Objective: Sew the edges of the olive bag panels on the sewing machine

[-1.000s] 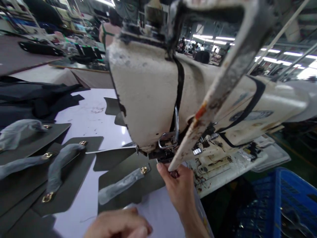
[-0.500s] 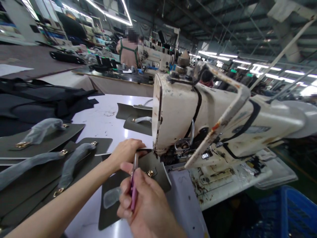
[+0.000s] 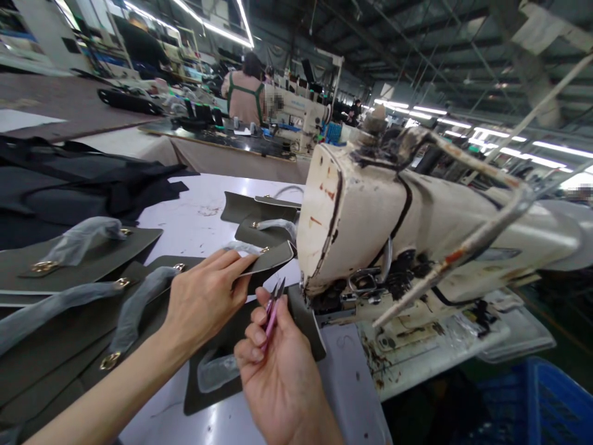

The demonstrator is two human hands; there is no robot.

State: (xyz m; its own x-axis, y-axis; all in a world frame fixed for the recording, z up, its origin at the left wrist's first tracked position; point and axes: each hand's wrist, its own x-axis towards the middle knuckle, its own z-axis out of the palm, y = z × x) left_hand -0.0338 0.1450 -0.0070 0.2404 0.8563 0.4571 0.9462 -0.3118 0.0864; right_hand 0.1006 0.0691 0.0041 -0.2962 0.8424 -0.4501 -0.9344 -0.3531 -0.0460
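Note:
My left hand (image 3: 206, 300) grips the near edge of an olive-grey bag panel (image 3: 274, 259), lifted and tilted beside the head of a sewing machine (image 3: 370, 210). A plastic-wrapped handle with gold hardware shows at that panel's far side. In my right hand (image 3: 285, 371) is a pair of pink thread snips (image 3: 270, 324), its pointed blades upward and slightly apart, just below the raised panel. Under my right hand lies another olive panel (image 3: 306, 321) with a wrapped handle (image 3: 217, 374). The machine's needle area is hidden from view.
More panels with wrapped handles (image 3: 143, 303) cover the left of the white table (image 3: 185, 210), and others (image 3: 269, 232) lie behind. Dark fabric (image 3: 83, 185) is piled at far left. A blue crate (image 3: 556, 402) stands lower right. A person (image 3: 245, 93) sits at a machine beyond.
My left hand has drawn back to the left and raised a panel from beside the machine head. The snips have moved slightly right, away from my left hand.

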